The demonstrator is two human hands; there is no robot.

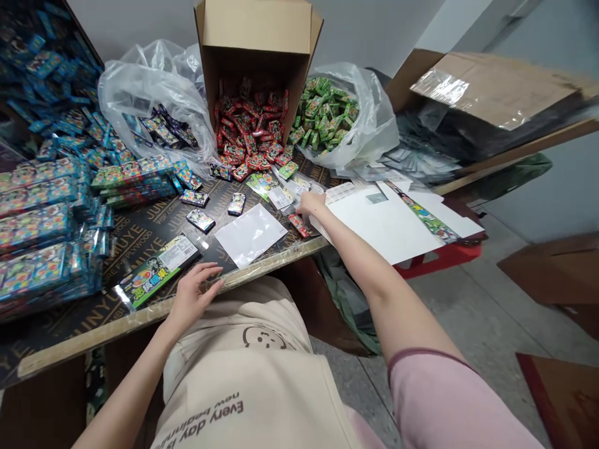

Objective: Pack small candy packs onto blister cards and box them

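Black printed table [140,226] takes up your front, its pale wooden edge toward you. One open carton [256,28] stands at the back, red packs [255,115] heaped in it and spilling forward. Two plastic bags flank it: left bag [135,81] has dark packs, right bag [377,121] green ones.

Your right arm reaches forward over the edge, almost straight. Right hand [312,202], back up, is down at the overlapping clear packets [279,197] mid-table; fingertips partly hidden, can't tell if they're pinching. Packet count there: can't tell either. The one with green print has its long axis running back-left to front-right, white label toward your hand.

Your left hand [194,293] is at the table edge, fingers loosely bent, thumb apart, unloaded. Hands well apart.

One white sheet [251,236] lies between them. One labelled packet [159,269] sits just beyond the left hand: long axis diagonal, green end near-left, barcode end far-right.

Three silver-black packs [200,220] lie loose behind the sheet and labelled packet. One loose red pack [298,226] just beside your right hand, long axis slanting back-left to front-right.
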